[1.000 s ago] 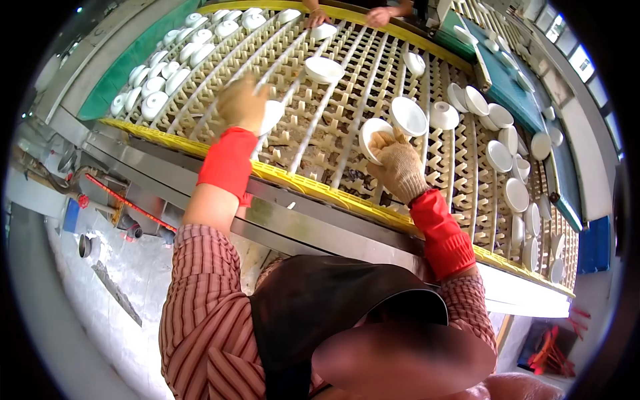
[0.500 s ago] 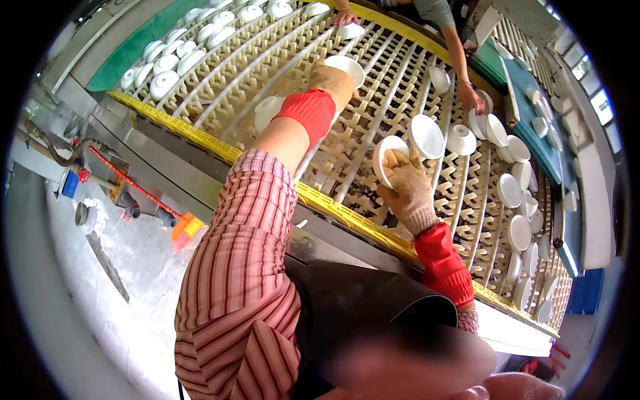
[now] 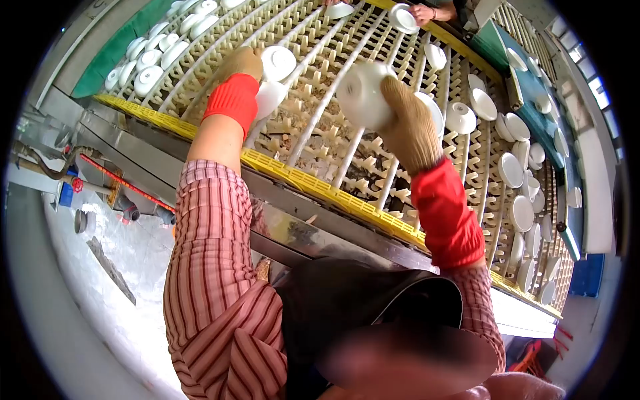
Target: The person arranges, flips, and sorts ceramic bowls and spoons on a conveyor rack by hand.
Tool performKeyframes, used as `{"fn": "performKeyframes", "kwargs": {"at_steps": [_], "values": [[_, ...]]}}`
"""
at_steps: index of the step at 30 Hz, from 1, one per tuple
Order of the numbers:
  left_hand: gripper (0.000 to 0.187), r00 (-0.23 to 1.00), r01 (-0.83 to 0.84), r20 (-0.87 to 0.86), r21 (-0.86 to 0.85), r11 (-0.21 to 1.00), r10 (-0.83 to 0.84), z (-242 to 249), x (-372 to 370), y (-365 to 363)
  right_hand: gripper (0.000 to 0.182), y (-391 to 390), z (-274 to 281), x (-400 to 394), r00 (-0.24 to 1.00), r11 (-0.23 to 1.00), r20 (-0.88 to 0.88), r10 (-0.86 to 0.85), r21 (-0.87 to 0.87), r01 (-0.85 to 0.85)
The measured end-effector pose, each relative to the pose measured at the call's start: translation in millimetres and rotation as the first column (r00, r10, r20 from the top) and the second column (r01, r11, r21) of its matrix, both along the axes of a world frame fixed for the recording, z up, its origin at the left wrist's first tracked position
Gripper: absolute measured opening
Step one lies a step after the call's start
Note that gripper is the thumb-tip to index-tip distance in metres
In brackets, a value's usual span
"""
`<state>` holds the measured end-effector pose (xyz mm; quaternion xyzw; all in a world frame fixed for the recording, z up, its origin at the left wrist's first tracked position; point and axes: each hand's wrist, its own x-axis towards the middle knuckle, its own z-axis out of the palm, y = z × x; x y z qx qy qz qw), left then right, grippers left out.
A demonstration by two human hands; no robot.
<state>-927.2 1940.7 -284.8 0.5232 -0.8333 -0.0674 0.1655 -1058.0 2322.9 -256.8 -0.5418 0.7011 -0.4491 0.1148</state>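
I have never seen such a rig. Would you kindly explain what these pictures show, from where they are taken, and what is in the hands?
There is no robot here. A person works with two gloved hands, and every picture comes from one wide camera on their head, looking down.

Before them lies a broad surface of pale pegs and rods, edged in yellow. White bowls lie upside down at its left; others stand tilted at its right. More bowls are on a blue-green side belt.

The right hand holds up a white bowl. The left hand is by two bowls; its grip is unclear. At the top, a co-worker's hand holds another bowl.
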Motion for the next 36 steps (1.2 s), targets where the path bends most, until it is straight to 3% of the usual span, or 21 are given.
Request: {"fn": "performKeyframes", "kwargs": {"at_steps": [1,2,3,6,8,10,11,14,15,18,19,21,22,23,25,26,28,29,30,32,36], "values": [[0.047,0.996,0.025,0.090,0.003,1.000,-0.025,-2.6,4.4,-7.5,0.059,-23.5,-6.0,-3.8,0.851,0.979,0.517,0.098,-0.202,0.010],[0.049,0.983,0.050,0.178,0.007,0.999,-0.051,0.7,8.7,-8.7,0.057,-37.0,11.1,3.9,0.575,0.958,0.792,0.206,-0.283,0.048],[0.048,0.978,0.097,0.185,-0.002,0.995,-0.095,0.5,16.1,-8.0,0.057,-36.0,19.2,3.3,0.792,0.988,0.609,0.032,-0.140,0.068],[0.045,0.934,0.292,0.224,-0.030,0.956,-0.279,16.6,39.5,12.1,0.074,-15.4,12.2,-5.7,0.939,0.955,0.217,-0.268,-0.066,0.288],[0.041,0.891,0.344,0.313,0.005,0.939,-0.328,31.9,49.3,36.5,0.081,8.2,-0.2,-25.8,0.801,0.894,-0.478,-0.361,0.068,0.444],[0.040,0.846,0.434,0.347,-0.009,0.901,-0.404,32.3,53.2,50.7,0.075,27.5,-31.9,-52.3,0.543,0.874,-0.775,-0.323,-0.025,0.485],[0.040,0.827,0.456,0.367,0.005,0.890,-0.426,42.5,52.7,74.2,0.066,37.6,-25.5,-48.1,0.736,0.759,-0.601,-0.313,0.308,0.574],[0.040,0.731,0.605,0.404,-0.009,0.796,-0.550,64.3,47.0,149.8,0.057,72.0,-62.7,-73.6,0.778,0.777,-0.479,-0.406,0.267,0.570],[0.040,0.676,0.686,0.408,-0.043,0.726,-0.614,52.6,42.3,161.1,0.058,76.8,-49.3,-74.0,0.830,0.701,-0.320,-0.457,0.444,0.557],[0.040,0.483,0.870,0.314,-0.063,0.490,-0.817,31.6,37.9,202.8,0.056,87.7,-45.8,-83.7,0.859,0.822,-0.110,-0.500,0.251,0.510],[0.040,0.429,0.861,0.302,0.148,0.486,-0.852,34.2,32.5,215.4,0.057,88.7,-39.3,-81.1,0.863,0.864,0.144,-0.484,0.237,0.444],[0.040,0.421,0.867,0.309,0.139,0.479,-0.853,15.5,22.3,229.6,0.058,80.7,-3.9,-56.5,0.776,0.928,0.513,-0.366,0.138,0.346],[0.039,0.409,0.874,0.316,0.136,0.467,-0.856,8.7,16.9,237.2,0.060,72.8,7.6,-41.2,0.639,0.959,0.760,-0.123,-0.075,0.274],[0.037,0.390,0.910,0.272,0.032,0.413,-0.880,7.8,18.2,241.2,0.066,60.3,14.1,-29.8,0.499,0.928,0.864,0.066,-0.238,0.288],[0.034,0.364,0.931,0.219,-0.108,0.348,-0.905,-5.5,19.5,237.2,0.065,47.5,23.6,-33.2,0.621,0.979,0.782,-0.049,-0.085,0.184],[0.032,0.348,0.932,0.192,-0.180,0.316,-0.917,-8.0,18.5,234.3,0.060,31.2,16.3,-28.1,0.405,0.951,0.912,0.067,-0.182,0.252],[0.029,0.366,0.925,0.128,-0.163,0.344,-0.922,-4.1,23.5,235.2,0.054,34.0,-2.7,-40.0,0.618,0.973,0.757,-0.210,0.100,0.208],[0.027,0.382,0.918,0.092,-0.156,0.365,-0.920,-1.3,25.0,235.6,0.050,47.0,-24.7,-60.4,0.957,0.977,0.198,-0.212,0.074,0.201],[0.026,0.384,0.915,0.101,-0.174,0.363,-0.918,-0.5,25.7,234.1,0.047,64.4,-45.2,-78.2,0.883,0.978,-0.450,-0.134,0.083,0.191],[0.025,0.396,0.907,0.111,-0.203,0.369,-0.912,-1.5,26.5,233.2,0.041,99.9,-42.0,-81.6,0.880,0.837,-0.109,-0.462,0.276,0.473],[0.035,0.412,0.883,0.150,-0.310,0.353,-0.899,2.3,17.0,260.2,0.047,206.8,-43.7,-135.8,0.552,0.514,-0.526,-0.647,0.234,0.825]]}}
